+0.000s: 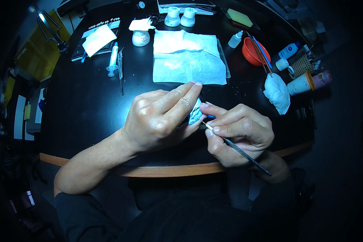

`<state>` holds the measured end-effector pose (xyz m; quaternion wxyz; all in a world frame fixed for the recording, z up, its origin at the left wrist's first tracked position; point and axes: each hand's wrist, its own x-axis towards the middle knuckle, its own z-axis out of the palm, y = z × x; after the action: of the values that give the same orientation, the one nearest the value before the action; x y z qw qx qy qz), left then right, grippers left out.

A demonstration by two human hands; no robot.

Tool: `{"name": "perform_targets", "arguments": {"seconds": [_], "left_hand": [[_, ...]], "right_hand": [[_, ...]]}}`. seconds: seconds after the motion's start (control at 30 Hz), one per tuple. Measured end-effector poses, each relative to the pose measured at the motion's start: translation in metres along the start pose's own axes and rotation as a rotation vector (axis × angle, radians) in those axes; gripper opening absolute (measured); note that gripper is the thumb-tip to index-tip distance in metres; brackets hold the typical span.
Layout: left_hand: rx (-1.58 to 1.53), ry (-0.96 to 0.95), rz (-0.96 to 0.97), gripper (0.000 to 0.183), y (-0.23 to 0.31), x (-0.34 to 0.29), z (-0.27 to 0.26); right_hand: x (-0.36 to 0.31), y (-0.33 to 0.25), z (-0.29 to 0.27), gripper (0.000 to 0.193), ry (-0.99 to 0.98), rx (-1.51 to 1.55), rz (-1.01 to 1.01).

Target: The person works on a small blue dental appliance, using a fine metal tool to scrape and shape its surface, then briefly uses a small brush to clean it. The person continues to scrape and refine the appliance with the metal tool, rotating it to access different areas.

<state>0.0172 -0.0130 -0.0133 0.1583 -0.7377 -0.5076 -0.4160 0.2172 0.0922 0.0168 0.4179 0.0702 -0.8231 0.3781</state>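
My left hand [155, 113] is closed round a small dental model [195, 113] with a ridged, white and pale-blue surface, just beyond the table's front edge. Its fingers hide much of the model. In my right hand [244, 125] a slim dental instrument [246, 153] is pinched like a pen. It has a dark, textured handle and a thin pale tip that reaches to the model's lower right side; whether the tip touches I cannot tell. The right fingertips rest close beside the model. A small dark-blue piece shows between the hands, partly hidden.
Beyond my hands lies a white paper sheet [189, 66] on a dark tray. A syringe [113, 60] and tweezers [121, 71] lie left, near a white jar [140, 38]. Rightward are a dropper bottle [235, 39], red bowl [252, 51], crumpled tissue [277, 93] and cup [299, 84].
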Motion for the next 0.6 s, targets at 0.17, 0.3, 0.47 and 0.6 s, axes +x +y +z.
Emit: {"name": "perform_targets", "arguments": {"seconds": [0.17, 0.3, 0.47, 0.6], "left_hand": [[0.005, 0.004, 0.007, 0.066, -0.0003, 0.0005, 0.0006], [0.005, 0.007, 0.004, 0.066, 0.0003, 0.0008, 0.0002], [0.002, 0.015, 0.009, 0.064, -0.0003, 0.0009, 0.0008], [0.000, 0.017, 0.010, 0.064, -0.0005, 0.0006, 0.0014]], "right_hand": [[0.0007, 0.0011, 0.0026, 0.018, 0.052, -0.034, 0.004], [0.0005, 0.0012, 0.0041, 0.017, 0.071, -0.018, 0.010], [0.0009, 0.0018, 0.0034, 0.017, 0.059, -0.040, -0.002], [-0.0003, -0.0003, -0.0004, 0.018, -0.004, -0.024, 0.002]]}}
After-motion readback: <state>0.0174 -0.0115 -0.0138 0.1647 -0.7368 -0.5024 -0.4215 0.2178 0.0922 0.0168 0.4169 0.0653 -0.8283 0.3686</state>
